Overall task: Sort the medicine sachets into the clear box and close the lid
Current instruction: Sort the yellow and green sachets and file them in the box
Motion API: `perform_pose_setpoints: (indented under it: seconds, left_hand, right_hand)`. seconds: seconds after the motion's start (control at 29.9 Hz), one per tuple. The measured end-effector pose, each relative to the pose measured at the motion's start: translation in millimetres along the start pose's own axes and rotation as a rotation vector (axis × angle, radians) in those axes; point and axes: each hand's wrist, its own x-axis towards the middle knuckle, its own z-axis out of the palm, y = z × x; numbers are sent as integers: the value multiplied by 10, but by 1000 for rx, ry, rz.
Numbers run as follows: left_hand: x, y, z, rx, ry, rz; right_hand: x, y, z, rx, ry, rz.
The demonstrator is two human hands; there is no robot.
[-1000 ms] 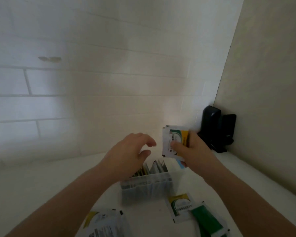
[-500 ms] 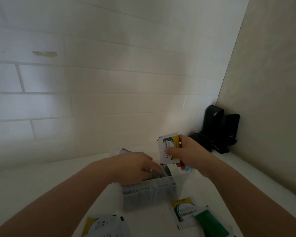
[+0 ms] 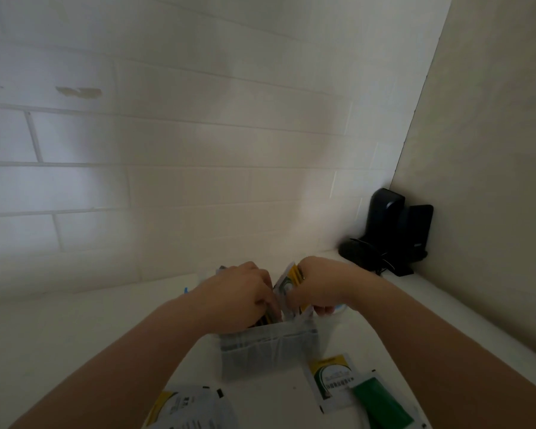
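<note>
Landmark: I take the clear box (image 3: 268,351) as my reference; it stands open-topped on the white surface (image 3: 75,335), with sachets standing upright inside it.
Left hand: my left hand (image 3: 239,294) reaches down into the box from its left side. The fingers are curled in among the standing sachets (image 3: 265,320). I cannot tell whether its grip has closed on any of them.
Right hand: my right hand (image 3: 321,287) is above the box's right half. Its grip is closed in a pinch on a white and yellow sachet (image 3: 287,284).
Held sachet: tilted, lower edge at the box opening, just beside my left hand's knuckles.
Loose sachets: a white, yellow and green sachet (image 3: 331,382) lies flat on the surface just in front of the box's right corner. A green packet (image 3: 381,404) overlaps its right edge.
Pouch: a larger white pouch with a yellow band (image 3: 192,408) lies in front of the box, to its left.
Behind the box: black devices (image 3: 390,227) stand well apart from it, in the wall corner to the right.
Lid: I cannot make it out clearly.
</note>
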Motion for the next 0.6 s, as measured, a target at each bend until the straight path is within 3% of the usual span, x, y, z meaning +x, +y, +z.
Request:
perform_pose_setpoints:
  seconds: [0.17, 0.2, 0.3, 0.37, 0.6]
  left_hand:
    - [-11, -3, 2, -6, 21, -13]
    - [-14, -3, 0, -18, 24, -21]
    - [-20, -2, -9, -50, 16, -41]
    - [-28, 0, -13, -68, 3, -54]
    - [-14, 10, -25, -24, -27, -48]
  right_hand:
    - [82, -148, 101, -353, -78, 25]
    - [81, -143, 84, -334, -83, 29]
    - [62, -58, -29, 19, -96, 91]
    - [67, 1, -48, 129, -10, 51]
    - [27, -36, 106, -33, 27, -59]
